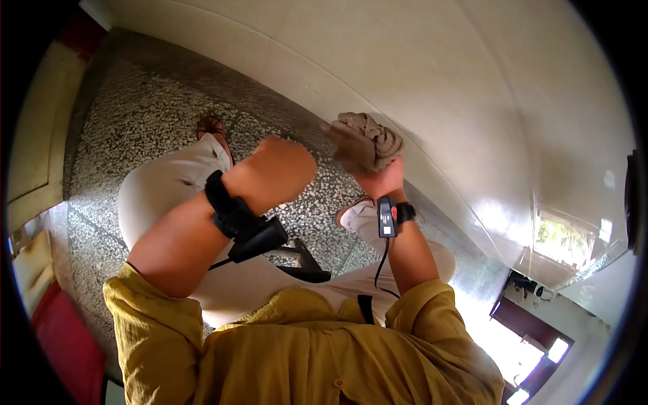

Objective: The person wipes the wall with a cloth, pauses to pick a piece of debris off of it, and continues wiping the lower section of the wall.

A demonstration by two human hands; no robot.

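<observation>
My right hand (383,181) is closed around a crumpled brown cloth (368,142), which bunches up above the fist. The cloth is partly blurred and overlaps the foot of the pale glossy wall (432,88) in this view. To its left, my left hand (277,169) hovers over the speckled floor (155,108), apart from the cloth. Its outline is soft with motion and its fingers are hidden. Black straps with small devices sit on both wrists, each with a cable.
My legs in light trousers (169,189) are spread to either side, with feet on the floor. A black and metal base part (307,263) shows between them. At lower left is a red surface (67,344); a bright doorway (506,337) stands at lower right.
</observation>
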